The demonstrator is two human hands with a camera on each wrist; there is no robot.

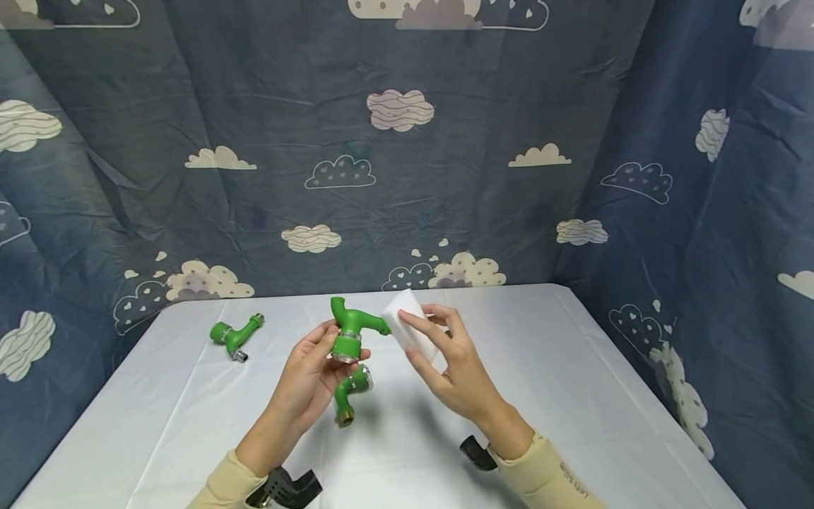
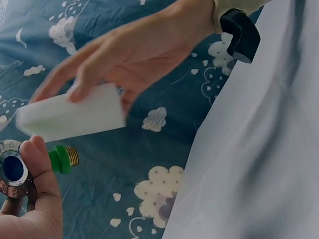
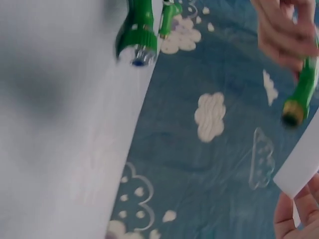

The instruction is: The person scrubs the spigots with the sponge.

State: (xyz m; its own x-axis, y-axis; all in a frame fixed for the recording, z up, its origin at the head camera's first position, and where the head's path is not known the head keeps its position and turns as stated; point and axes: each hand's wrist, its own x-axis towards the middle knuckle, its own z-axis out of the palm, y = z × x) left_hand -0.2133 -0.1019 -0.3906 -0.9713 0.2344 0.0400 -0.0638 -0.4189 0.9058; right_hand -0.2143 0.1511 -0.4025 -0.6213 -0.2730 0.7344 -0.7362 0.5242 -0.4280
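Note:
A green plastic tap (image 1: 357, 322) with a ribbed green collar and a clear ring is held up over the table by my left hand (image 1: 304, 385), thumb and fingers around its body. Its brass threaded end (image 2: 74, 156) points right in the left wrist view. My right hand (image 1: 461, 367) pinches a white sponge block (image 1: 400, 314) between thumb and fingers, close to the right end of the tap. In the right wrist view, the sponge (image 3: 299, 167) sits just below the tap's brass opening (image 3: 293, 112).
A second green tap (image 1: 352, 385) lies on the table beneath my left hand, partly hidden by it. Farther left lies a third green tap (image 1: 235, 338) with metal ends. A white cloth covers the table (image 1: 559, 396); dark blue cloud-print curtains (image 1: 445, 177) enclose the back and sides.

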